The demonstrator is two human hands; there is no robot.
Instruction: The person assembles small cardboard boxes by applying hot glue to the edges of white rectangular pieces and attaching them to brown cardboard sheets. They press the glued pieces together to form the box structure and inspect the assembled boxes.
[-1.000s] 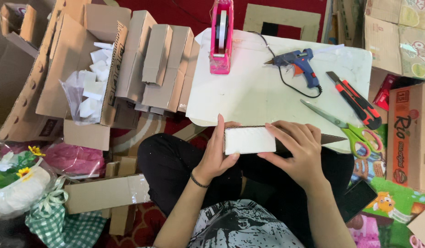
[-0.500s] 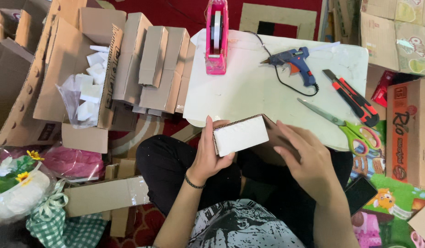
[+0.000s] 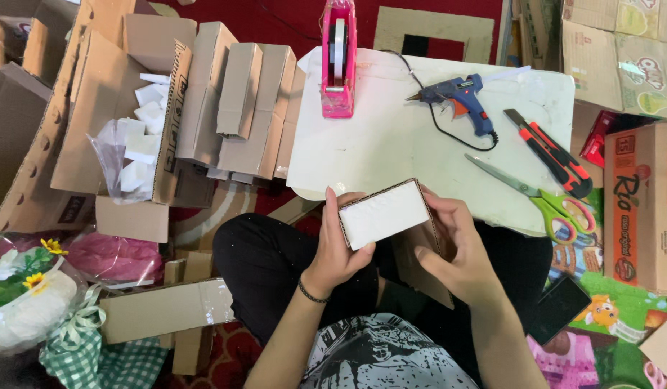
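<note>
I hold a small cardboard box with a white foam block filling its open face, above my lap at the near edge of a white low table. My left hand grips its left end, thumb on the front. My right hand wraps the right end and the brown flap behind it. The box is tilted, its right end higher.
On the table lie a pink tape dispenser, a blue glue gun with cord, an orange cutter and green-handled scissors. Folded cardboard boxes and a carton of white foam pieces stand at left. A phone lies right.
The box lay flat at the table's edge under both hands; it has since been lifted toward me and tilted, white face up, with my hands shifted to its ends.
</note>
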